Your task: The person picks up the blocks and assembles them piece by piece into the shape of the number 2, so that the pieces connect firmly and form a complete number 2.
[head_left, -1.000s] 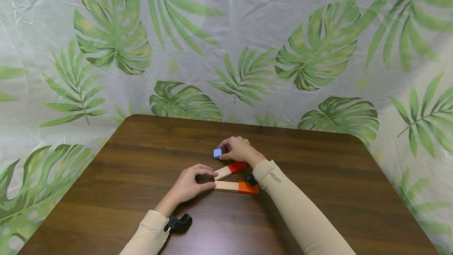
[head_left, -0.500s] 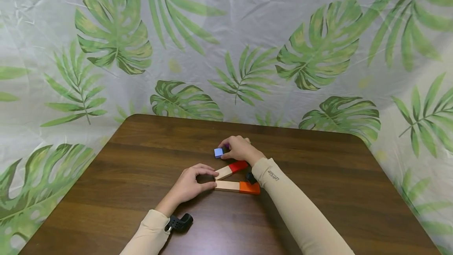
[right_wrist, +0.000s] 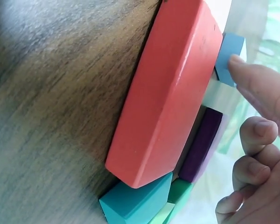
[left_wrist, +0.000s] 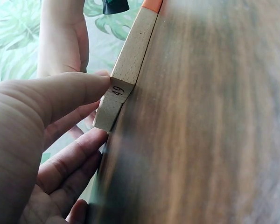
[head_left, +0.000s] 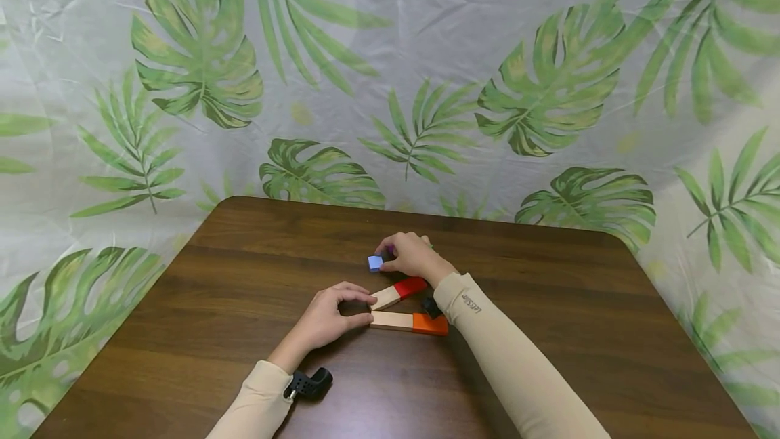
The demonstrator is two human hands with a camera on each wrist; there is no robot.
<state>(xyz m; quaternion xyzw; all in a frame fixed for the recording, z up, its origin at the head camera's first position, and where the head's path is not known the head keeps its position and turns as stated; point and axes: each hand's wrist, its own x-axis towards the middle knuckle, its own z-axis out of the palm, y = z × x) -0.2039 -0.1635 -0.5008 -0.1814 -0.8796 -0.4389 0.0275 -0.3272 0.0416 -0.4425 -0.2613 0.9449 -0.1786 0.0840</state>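
Note:
In the head view, my left hand [head_left: 328, 317] holds the near ends of two flat wooden blocks between thumb and forefinger: a red-tipped block [head_left: 386, 297] and an orange-tipped block [head_left: 392, 320]. Their ends meet at my fingers and the tips spread apart. The number 49 marks one end face in the left wrist view. Beyond them, my right hand [head_left: 414, 256] has its thumb on a small blue block [right_wrist: 229, 58], with the forefinger close at its top edge. The right hand's other fingers are curled; a purple block [right_wrist: 203, 144] lies beside them.
A teal block [right_wrist: 137, 198] and a green block [right_wrist: 179, 193] lie by the red tip, mostly behind the right hand in the head view. The brown wood table [head_left: 201, 330] ends at a leaf-printed cloth backdrop [head_left: 426, 53].
Both hands hold nearly the same places. The blue block and the right hand shift only very slightly; the two wooden blocks stay put.

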